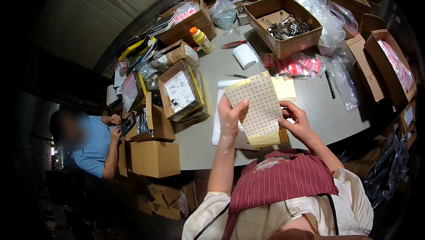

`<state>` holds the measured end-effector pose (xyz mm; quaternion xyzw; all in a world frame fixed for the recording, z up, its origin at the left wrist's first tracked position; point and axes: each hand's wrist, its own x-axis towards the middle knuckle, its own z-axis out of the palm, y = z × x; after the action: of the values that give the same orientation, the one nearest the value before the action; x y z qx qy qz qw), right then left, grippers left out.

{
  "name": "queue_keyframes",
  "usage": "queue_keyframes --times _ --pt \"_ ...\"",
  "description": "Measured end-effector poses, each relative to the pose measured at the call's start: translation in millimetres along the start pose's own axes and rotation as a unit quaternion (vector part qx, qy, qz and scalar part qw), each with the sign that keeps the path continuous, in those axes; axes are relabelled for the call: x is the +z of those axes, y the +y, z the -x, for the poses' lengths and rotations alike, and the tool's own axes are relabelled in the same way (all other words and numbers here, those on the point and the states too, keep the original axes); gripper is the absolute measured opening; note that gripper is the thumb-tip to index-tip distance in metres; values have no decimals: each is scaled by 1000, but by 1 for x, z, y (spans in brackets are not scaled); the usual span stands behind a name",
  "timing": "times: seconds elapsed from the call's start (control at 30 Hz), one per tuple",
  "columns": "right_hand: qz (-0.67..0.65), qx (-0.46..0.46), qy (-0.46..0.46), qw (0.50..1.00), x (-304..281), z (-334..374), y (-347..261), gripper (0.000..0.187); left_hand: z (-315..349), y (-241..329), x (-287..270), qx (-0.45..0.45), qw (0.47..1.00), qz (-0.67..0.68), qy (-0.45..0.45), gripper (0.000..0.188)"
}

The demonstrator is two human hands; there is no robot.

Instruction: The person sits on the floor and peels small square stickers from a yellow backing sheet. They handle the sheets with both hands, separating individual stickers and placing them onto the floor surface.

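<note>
"As both hands are in view, may I ask where the label sheet (254,107) is?"

"It is raised above the bench (312,107), in front of the person. It is beige, with rows of small printed marks, and yellow at its lower end."

"How do the fingers stand?"

"The left hand (231,115) grips the left edge: the thumb lies on the front and the other fingers go behind. The right hand (297,119) is at the right edge, its fingers bent and the thumb tip touching there; whether they pinch the sheet, I cannot tell."

"And on the left wrist?"

"Some small round stickers (227,137) are on the skin."

"Which things are near?"

"Beyond the sheet stands a roll of white labels (246,57). To its right lie red-and-white packets (295,65), in front of a cardboard box (301,45) with metal pieces (287,30). A black pen (330,85) lies farther right."

"Is somebody else there?"

"Yes, at the left a co-worker (95,140) in blue is beside an open carton (160,125)."
</note>
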<state>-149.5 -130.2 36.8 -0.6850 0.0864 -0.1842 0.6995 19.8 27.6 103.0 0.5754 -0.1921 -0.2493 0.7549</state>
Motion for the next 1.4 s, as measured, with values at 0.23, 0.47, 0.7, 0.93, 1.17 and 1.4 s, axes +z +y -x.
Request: queue_keyframes --times 0.23,0.47,0.7,0.93,1.17,1.4 --pt "-12 44 -13 999 0 1 -2 50 -1 1 -2 -4 1000 6 14 36" --pt "-1 -4 -4 1000 2 1 4 46 -5 7 -5 32 999 2 11 34" --pt "-12 11 -7 1000 4 1 3 44 -5 8 -11 16 1000 15 22 34" --pt "16 17 -26 999 0 -1 19 44 -17 0 -20 34 997 -53 40 31" --pt "318 36 139 937 -72 -35 112 54 -95 -58 -83 29 886 -453 94 43" --pt "480 61 176 858 -72 -27 139 96 -83 -123 -52 159 750 -642 31 67"
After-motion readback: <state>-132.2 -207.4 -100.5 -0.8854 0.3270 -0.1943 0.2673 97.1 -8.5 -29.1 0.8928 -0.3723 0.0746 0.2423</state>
